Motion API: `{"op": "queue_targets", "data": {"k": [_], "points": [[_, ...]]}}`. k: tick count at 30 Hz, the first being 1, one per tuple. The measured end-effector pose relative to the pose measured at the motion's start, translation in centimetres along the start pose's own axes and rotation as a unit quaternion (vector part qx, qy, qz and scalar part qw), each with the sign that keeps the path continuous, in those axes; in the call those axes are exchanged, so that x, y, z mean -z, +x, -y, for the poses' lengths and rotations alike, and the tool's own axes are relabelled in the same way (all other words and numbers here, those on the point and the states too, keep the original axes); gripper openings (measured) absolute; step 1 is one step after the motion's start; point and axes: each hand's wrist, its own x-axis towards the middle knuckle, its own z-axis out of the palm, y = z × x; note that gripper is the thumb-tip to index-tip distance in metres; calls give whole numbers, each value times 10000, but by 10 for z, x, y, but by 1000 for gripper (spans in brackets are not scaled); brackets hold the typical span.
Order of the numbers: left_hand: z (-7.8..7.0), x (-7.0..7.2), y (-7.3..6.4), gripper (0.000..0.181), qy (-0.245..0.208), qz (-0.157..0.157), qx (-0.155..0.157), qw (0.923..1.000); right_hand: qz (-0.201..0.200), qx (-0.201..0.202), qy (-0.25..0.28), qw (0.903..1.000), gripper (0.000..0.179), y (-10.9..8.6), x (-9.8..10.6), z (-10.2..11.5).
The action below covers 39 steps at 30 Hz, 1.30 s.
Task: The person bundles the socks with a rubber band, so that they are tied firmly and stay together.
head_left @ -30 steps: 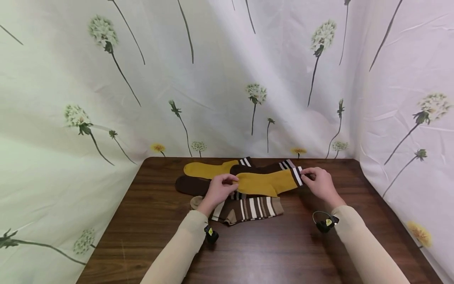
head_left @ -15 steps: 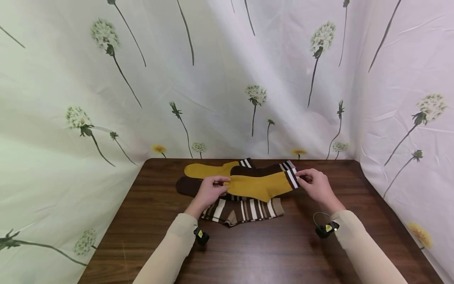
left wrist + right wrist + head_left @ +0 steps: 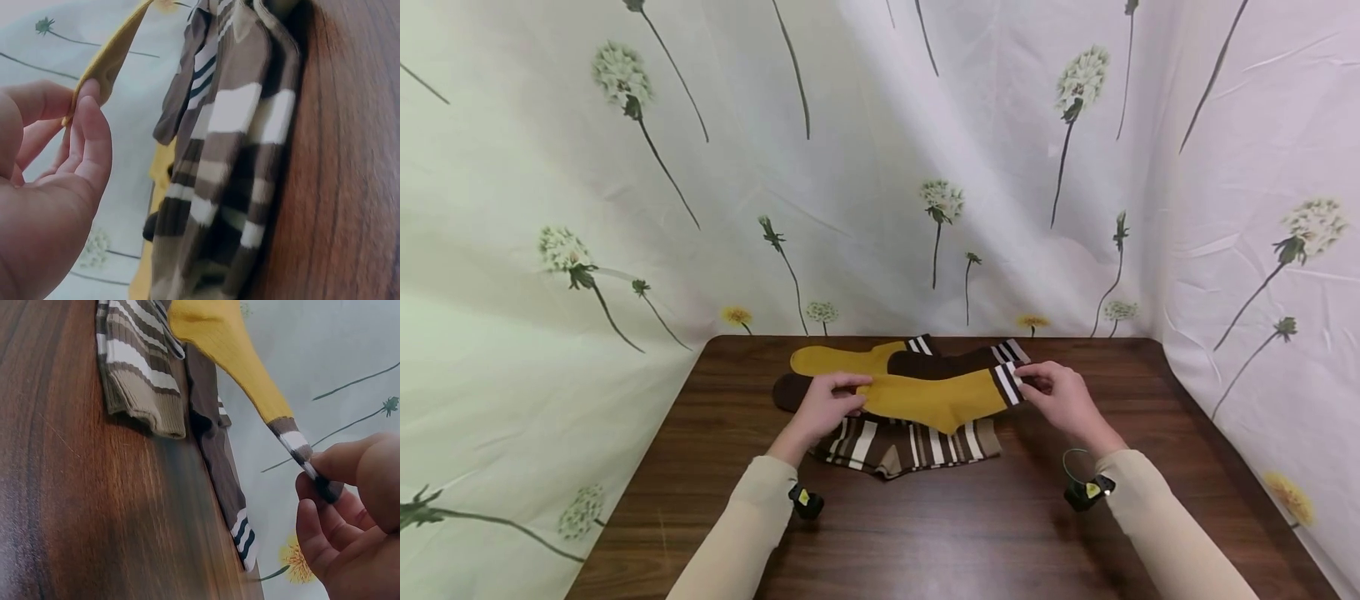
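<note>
A mustard yellow sock [image 3: 925,398] with a brown and white striped cuff is stretched between both hands, raised over the other socks. My left hand [image 3: 826,408] pinches its toe end between thumb and fingers, as the left wrist view also shows. At the other end, my right hand [image 3: 1063,400] pinches the striped cuff [image 3: 292,439]. Beneath the held sock lie brown, white and tan striped socks [image 3: 887,454], partly covered by it in the head view. Behind are another yellow sock [image 3: 831,360] and a dark brown sock [image 3: 947,363] with a striped cuff.
Another dark brown toe [image 3: 788,390] shows left of the pile, mostly hidden. All of it lies on a dark wooden table [image 3: 940,533]. A white curtain [image 3: 880,183] printed with dandelions hangs at the table's back and sides.
Both hands have moved left and slightly toward the front with the yellow sock, the left hand farther. The sock now hangs over more of the striped socks; the others stay put.
</note>
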Motion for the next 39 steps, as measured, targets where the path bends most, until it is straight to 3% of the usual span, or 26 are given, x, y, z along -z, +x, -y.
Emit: {"op": "queue_targets", "data": {"k": [8,24,39], "points": [[8,11,-8,34,-111,168,131,9997,29,164,35,9999,25,-2,-4,3],[14,34,-26,37,-56,183,194,9996,381,347,325,9981,22,-6,-15,10],[19,55,-36,36,-256,527,327,9977,714,434,544,9950,22,-10,-27,17]]}}
